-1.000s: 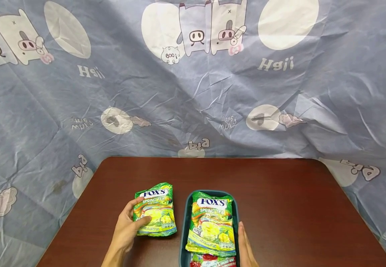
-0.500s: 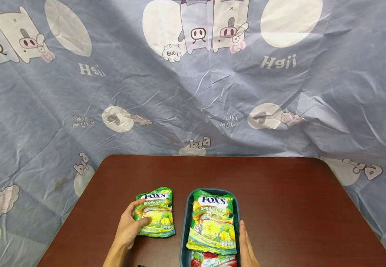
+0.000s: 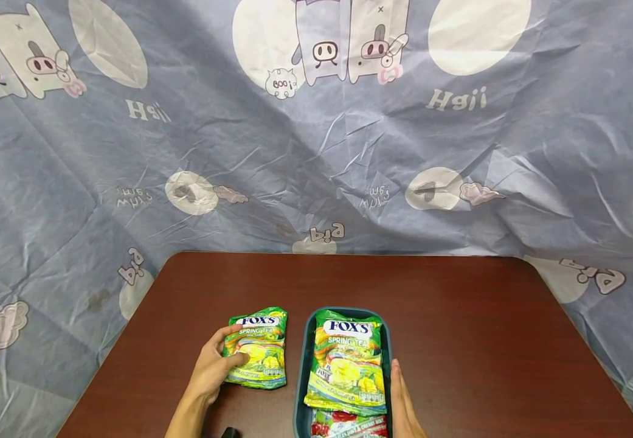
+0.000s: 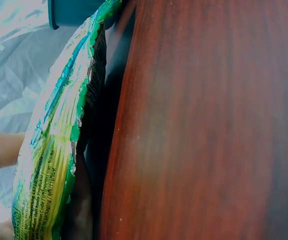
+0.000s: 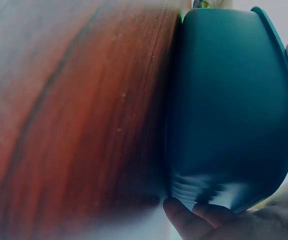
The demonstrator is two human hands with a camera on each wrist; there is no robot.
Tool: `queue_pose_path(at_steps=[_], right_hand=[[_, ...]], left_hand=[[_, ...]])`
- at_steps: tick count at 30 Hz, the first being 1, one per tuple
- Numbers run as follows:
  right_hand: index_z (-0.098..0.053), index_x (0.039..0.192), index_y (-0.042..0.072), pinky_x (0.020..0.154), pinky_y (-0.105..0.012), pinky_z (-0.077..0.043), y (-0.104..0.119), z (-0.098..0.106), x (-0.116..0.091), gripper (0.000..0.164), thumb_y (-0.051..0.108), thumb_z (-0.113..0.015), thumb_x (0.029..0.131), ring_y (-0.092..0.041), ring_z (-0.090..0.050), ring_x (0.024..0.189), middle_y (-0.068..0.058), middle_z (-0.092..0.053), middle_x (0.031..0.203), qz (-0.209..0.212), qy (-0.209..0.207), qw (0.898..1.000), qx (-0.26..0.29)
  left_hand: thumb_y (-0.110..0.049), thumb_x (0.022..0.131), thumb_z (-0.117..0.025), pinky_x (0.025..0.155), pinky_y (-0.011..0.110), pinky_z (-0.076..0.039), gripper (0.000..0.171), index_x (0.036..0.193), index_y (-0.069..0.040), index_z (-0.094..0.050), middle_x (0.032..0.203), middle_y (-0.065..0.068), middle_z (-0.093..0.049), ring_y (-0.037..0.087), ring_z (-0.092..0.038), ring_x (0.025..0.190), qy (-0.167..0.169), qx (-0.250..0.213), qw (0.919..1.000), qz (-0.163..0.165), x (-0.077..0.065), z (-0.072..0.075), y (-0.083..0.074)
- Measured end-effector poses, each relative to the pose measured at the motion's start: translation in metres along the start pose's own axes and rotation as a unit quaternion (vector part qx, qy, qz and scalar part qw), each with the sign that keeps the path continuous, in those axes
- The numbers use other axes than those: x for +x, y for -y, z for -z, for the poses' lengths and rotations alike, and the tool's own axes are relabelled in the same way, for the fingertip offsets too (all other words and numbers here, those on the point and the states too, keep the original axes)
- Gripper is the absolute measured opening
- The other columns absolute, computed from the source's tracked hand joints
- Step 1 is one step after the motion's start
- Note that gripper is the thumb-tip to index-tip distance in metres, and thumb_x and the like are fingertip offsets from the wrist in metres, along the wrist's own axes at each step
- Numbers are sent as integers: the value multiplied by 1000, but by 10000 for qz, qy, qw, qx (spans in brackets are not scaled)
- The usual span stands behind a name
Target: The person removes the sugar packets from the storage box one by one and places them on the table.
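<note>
Left hand (image 3: 212,368) pinches a packet (image 3: 266,354) across a narrow gap from the tray (image 3: 300,392); right hand (image 3: 403,404) lays straight fingers along its right edge.

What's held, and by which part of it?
Left hand: green candy bag beside the tray, by the bag's left side. Right hand: rests against the tray's right wall; no clear grip.

Screened-off tabletop spot, room type unclear: cartoon-pig cloth (image 3: 294,146) hung around reddish-brown table (image 3: 458,328).
</note>
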State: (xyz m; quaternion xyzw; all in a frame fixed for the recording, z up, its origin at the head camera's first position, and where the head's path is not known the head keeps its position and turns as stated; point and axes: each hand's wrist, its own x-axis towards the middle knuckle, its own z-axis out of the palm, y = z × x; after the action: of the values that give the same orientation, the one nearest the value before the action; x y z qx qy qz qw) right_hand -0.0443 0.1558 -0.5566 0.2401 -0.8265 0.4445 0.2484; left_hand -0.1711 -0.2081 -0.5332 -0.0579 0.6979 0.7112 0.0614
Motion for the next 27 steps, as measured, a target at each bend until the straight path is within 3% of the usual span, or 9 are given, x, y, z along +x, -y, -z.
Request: queue_pose_path(at_steps=[5,10,19,27], right_hand=[[-8,154,-17,115,-13,-11,-2,0,1,99,62,-37,102,-16,-3,155,-24,-2,168,77,54,9999,47],[-9,153,-19,117,-15,-11,-2,0,1,99,61,-40,102,-19,-4,155,-30,-4,165,215,20,9998,-15],[-8,155,-15,114,-11,-12,0,1,-1,101,62,-43,101,-13,-4,155,-26,-4,167,-49,70,10000,3],[-9,155,-15,115,-11,-12,-1,1,-1,101,63,-42,101,-14,-5,155,-29,-6,166,-81,46,10000,7]], left_hand=[[13,76,-71,69,29,-55,70,141,-6,-53,116,18,-62,23,-62,84,44,207,9998,-12,2,-2,0],[9,77,-74,69,30,-54,70,142,-6,-53,121,20,-60,24,-60,86,65,779,9969,-47,0,-7,-6],[3,78,-82,70,31,-52,70,142,-8,-55,114,17,-61,23,-60,85,-163,1542,9879,-81,-6,-12,-11],[-1,76,-86,72,30,-51,66,137,-7,-60,109,14,-64,22,-59,86,-223,2008,9788,-352,-8,-10,-10]])
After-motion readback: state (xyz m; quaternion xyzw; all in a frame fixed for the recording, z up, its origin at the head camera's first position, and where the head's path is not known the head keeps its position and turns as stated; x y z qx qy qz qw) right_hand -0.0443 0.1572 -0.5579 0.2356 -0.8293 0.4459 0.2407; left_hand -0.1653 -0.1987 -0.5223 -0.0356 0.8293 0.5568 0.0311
